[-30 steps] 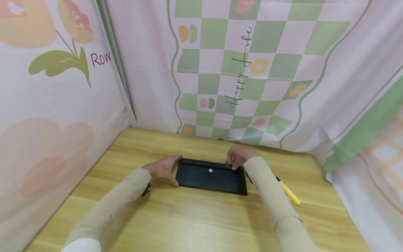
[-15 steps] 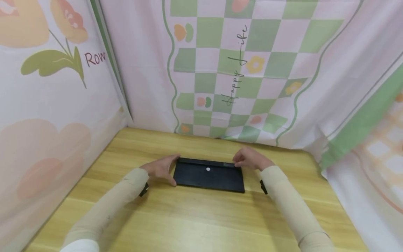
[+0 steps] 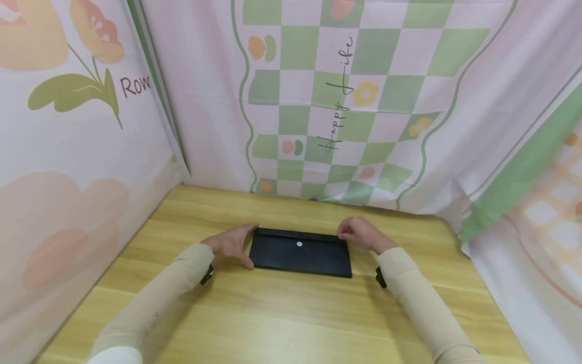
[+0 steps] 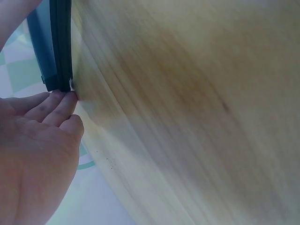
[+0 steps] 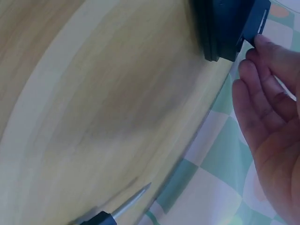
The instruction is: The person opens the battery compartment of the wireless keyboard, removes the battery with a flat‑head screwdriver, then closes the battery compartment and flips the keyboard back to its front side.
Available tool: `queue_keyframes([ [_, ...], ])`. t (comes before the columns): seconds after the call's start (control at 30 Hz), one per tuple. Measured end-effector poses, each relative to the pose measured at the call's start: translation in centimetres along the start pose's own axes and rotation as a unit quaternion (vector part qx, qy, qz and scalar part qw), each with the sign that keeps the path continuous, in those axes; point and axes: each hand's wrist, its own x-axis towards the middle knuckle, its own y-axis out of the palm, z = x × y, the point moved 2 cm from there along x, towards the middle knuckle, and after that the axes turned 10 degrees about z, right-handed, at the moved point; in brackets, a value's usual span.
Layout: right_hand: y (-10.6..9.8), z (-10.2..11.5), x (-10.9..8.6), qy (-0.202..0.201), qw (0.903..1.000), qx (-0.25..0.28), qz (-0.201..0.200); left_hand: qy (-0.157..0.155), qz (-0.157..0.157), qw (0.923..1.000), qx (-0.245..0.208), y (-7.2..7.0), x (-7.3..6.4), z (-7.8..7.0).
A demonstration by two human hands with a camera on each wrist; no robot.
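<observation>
A flat black keyboard [image 3: 297,258] lies face down, by its look, with a raised ridge along its far side and a white round sticker in the middle. My left hand [image 3: 231,244] spans its left end, thumb at the near corner and fingertips at the far corner. In the left wrist view those fingertips meet the end of the ridge. My right hand [image 3: 361,233] is at the far right corner. The right wrist view shows its thumb and forefinger pinching the edge of a small black cover [image 5: 257,21] at the ridge's end; the other fingers are bent.
A screwdriver [image 5: 131,200] with a dark collar lies on the wooden table [image 3: 273,318], near the right wrist; in the head view the right forearm hides it. Patterned curtains [image 3: 336,126] hang behind the table and along the left and right sides.
My right hand has shifted right along the ridge to the keyboard's far right corner. The forearm swung outward and now covers the yellow-handled screwdriver. My left hand keeps its place on the keyboard.
</observation>
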Motion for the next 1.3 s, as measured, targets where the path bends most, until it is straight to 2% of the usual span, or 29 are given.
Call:
queue_keyframes([
  [0.27,-0.9,-0.4,-0.1,0.03,0.9987,0.04,0.01,-0.005,0.0,0.9999,0.01,0.0,0.0,-0.2],
  [0.57,-2.2,-2.8,-0.6,0.082,0.9961,0.031,0.006,-0.004,-0.001,0.9999,0.011,0.2,0.1,0.0],
  [0.9,-1.2,-4.7,-1.3,0.141,0.9875,0.07,0.009,-0.009,-0.002,0.9997,0.024,0.1,0.2,0.3],
  [1.1,-0.3,-5.4,-1.2,0.141,0.9875,0.07,0.007,-0.009,0.0,0.9996,0.025,0.1,0.2,0.2],
  [1.3,-0.4,-5.5,-0.8,0.135,0.989,0.061,-0.001,-0.011,-0.002,0.9997,0.023,0.0,0.2,0.3],
])
